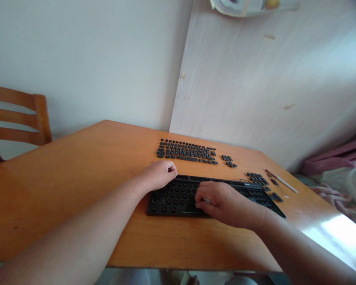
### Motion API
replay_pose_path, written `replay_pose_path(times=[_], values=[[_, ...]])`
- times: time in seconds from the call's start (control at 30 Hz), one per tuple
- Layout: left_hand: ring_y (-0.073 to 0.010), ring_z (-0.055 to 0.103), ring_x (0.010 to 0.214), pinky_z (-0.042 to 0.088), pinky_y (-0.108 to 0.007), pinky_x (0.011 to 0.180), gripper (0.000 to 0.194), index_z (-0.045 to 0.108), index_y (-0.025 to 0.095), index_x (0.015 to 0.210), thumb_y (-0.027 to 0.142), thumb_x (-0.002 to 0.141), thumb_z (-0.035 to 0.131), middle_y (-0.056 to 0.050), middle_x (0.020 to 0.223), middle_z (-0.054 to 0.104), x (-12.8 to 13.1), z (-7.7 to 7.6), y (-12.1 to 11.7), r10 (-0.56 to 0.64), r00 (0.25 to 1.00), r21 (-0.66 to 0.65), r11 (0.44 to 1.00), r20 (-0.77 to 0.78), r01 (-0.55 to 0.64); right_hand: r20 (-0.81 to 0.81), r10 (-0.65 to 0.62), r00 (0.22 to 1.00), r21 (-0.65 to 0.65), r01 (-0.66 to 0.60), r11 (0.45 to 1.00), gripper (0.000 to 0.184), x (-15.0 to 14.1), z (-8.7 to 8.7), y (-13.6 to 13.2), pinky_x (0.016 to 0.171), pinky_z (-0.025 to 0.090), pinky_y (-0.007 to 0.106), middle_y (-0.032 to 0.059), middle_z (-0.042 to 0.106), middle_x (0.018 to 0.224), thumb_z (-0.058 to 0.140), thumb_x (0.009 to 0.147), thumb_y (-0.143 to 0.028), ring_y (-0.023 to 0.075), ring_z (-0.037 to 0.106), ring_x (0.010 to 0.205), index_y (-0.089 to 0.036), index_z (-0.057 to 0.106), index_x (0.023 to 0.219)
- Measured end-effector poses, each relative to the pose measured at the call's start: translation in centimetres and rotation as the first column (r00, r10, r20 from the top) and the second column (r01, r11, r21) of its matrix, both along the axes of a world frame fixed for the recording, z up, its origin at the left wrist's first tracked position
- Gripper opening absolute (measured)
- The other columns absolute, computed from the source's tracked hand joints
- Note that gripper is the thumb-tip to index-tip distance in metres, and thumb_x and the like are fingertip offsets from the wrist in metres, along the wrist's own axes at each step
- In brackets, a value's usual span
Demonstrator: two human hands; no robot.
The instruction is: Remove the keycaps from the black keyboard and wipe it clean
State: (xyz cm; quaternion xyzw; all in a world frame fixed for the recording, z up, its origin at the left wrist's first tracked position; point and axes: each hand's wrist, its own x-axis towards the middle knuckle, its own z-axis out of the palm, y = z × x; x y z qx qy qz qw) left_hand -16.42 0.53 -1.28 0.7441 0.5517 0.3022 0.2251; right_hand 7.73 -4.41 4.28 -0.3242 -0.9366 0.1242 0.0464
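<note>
A black keyboard with its keycaps off lies on the wooden table in front of me, bare key mounts showing. My left hand is closed, its curled fingers at the keyboard's back left edge and seemingly gripping it. Over the middle of the keyboard, my right hand is closed in a pinch, low against the key area. A small whitish bit shows between its fingers, too small to name. Behind the keyboard, loose black keycaps lie in rows in keyboard order.
Smaller groups of keycaps lie behind and beside the keyboard's right end. A thin white and red stick rests on the right of the table. A wooden chair stands at the left. Cloth is heaped at the right.
</note>
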Motion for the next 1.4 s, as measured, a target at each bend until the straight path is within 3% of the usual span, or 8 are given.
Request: replay_pose_path(times=[0.43,0.87,1.4], values=[[-0.018,0.062,0.072,0.042,-0.027,0.063,0.017,0.065,0.021,0.075,0.033,0.081,0.055,-0.003,0.078,0.071,-0.1,-0.3,0.2,-0.012,1.0,0.018,1.0,-0.012,0.012,-0.116,0.008,0.993,-0.022,-0.011,1.0,0.011,-0.8,-0.7,-0.5,0.07,0.04,0.024,0.0016,0.062,0.086,0.056,0.086,-0.015,0.0135,0.056,0.077,-0.019,0.066,0.086],[-0.0167,0.061,0.069,0.04,-0.026,0.062,0.017,0.066,0.02,0.075,0.031,0.08,0.055,-0.002,0.076,0.07,0.0,-0.4,0.3,-0.003,1.0,0.022,1.0,-0.024,0.004,-0.029,0.022,0.999,0.036,-0.021,0.999,0.01,-1.8,-0.2,-0.6,0.068,0.038,0.023,0.0012,0.061,0.082,0.057,0.081,-0.013,0.0127,0.055,0.075,-0.018,0.065,0.081],[-0.0164,0.062,0.071,0.041,-0.024,0.06,0.016,0.068,0.019,0.075,0.027,0.078,0.055,-0.003,0.077,0.072,0.2,0.0,0.1,0.004,0.999,0.028,1.0,-0.039,-0.003,-0.008,0.008,1.0,-0.023,-0.008,1.0,0.006,-5.6,0.3,-0.6,0.064,0.034,0.023,-0.0014,0.064,0.078,0.058,0.078,-0.016,0.0113,0.052,0.069,-0.019,0.063,0.076]])
